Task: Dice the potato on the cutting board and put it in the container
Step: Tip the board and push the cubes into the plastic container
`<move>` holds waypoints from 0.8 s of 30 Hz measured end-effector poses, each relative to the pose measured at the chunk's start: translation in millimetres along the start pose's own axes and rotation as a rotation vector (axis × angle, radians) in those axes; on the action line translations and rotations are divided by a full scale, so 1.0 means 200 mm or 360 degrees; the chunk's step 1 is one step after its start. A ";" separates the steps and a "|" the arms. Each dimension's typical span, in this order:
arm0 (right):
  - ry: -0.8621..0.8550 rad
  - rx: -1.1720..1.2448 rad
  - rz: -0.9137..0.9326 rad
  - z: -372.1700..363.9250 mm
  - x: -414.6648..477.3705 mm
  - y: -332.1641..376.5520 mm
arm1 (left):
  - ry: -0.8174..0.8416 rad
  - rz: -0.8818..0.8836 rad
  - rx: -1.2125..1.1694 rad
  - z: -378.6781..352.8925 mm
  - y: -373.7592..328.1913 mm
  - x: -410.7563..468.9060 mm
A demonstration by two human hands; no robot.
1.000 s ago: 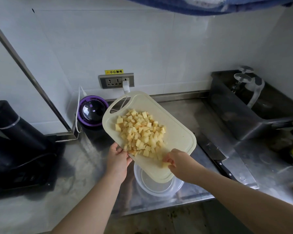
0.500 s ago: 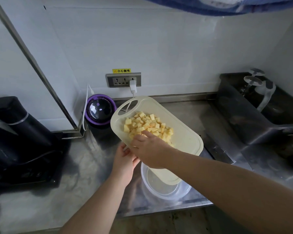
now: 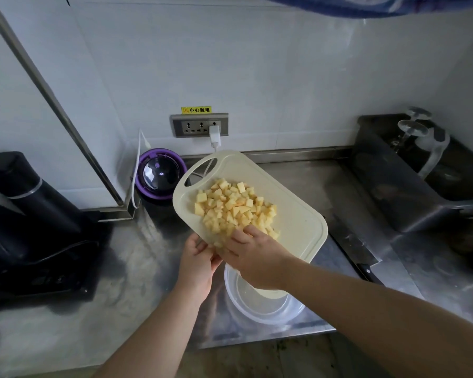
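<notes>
Steel counter (image 3: 148, 268) (white wall (image 3: 257, 64) behind) bears the container (image 3: 260, 306) beneath the board (image 3: 298, 222).

The right hand (image 3: 253, 255) covers the nearest potato dice (image 3: 232, 205), its own fingertips lost among them, while the fingers of the left hand (image 3: 195, 264) lie hidden under the cutting board (image 3: 298, 227), whose near end masks the far rim of the container (image 3: 260, 313).

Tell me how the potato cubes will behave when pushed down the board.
The potato cubes are loose and small, so they probably tumble apart rather than slide together. The cutting board slopes toward the container, so most likely land inside.
</notes>
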State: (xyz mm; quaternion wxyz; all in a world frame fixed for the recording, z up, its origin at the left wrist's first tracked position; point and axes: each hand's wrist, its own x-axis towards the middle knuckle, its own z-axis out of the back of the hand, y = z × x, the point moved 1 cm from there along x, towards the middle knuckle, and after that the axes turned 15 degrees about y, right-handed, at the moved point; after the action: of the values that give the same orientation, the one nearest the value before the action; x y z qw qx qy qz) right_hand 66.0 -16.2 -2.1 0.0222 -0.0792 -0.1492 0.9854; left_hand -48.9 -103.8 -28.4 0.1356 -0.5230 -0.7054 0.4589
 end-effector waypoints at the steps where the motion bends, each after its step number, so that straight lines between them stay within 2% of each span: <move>1: 0.0021 -0.0014 0.0009 0.00 -0.02 0.01 | -0.0010 -0.0004 0.0019 0.00 0.00 0.00; 13: 0.0254 0.0166 0.0106 -0.05 -0.24 0.10 | -0.0149 -0.0016 0.0247 0.02 0.05 0.00; 19: 0.0395 0.0326 0.0087 -0.01 -0.31 0.09 | -0.0183 -0.0014 0.0214 0.02 0.06 0.00; 24: 0.0054 0.0440 0.0006 0.02 -0.16 0.12 | -0.0216 -0.0001 0.0142 -0.01 0.05 -0.02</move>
State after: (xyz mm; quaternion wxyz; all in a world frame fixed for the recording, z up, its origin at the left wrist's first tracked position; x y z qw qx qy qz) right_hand 97.5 -41.5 -1.1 0.0336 -0.0923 -0.0114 0.9951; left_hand -39.7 -105.9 -33.7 0.1108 -0.4838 -0.6921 0.5241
